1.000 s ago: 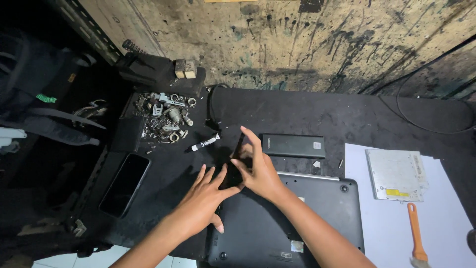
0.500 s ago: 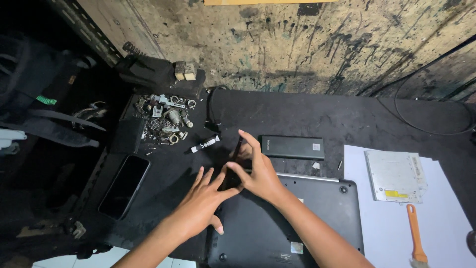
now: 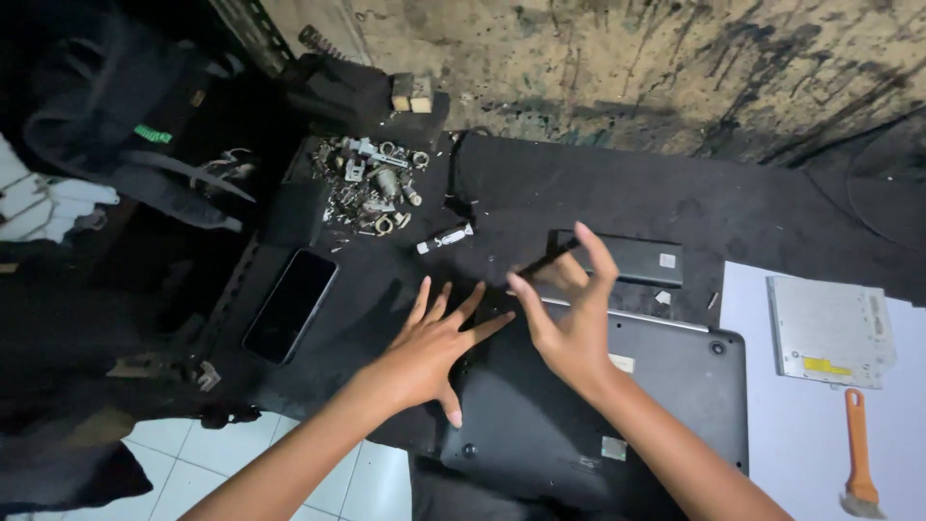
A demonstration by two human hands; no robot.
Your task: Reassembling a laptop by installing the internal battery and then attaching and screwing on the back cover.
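Fingers of the right hand point(image 3: 569, 323) pinch a thin dark tool point(image 3: 548, 260) slanting far-right; left hand point(image 3: 429, 342) lies spread on the laptop point(image 3: 598, 415)'s near-left edge.

A dark grey laptop point(image 3: 617, 415) is laid upside down on a black surface point(image 3: 772, 212), its flat underside turned up and slightly skewed, with its near edge at the front of the surface. Round rubber feet are seen at its corners, and two small pale stickers are set on the base. A thin black tool point(image 3: 548, 259), shaped like a slim rod, is held tilted just above the laptop's far left corner, one end raised toward a black rectangular battery pack point(image 3: 632, 259) lying just beyond the laptop's far edge.
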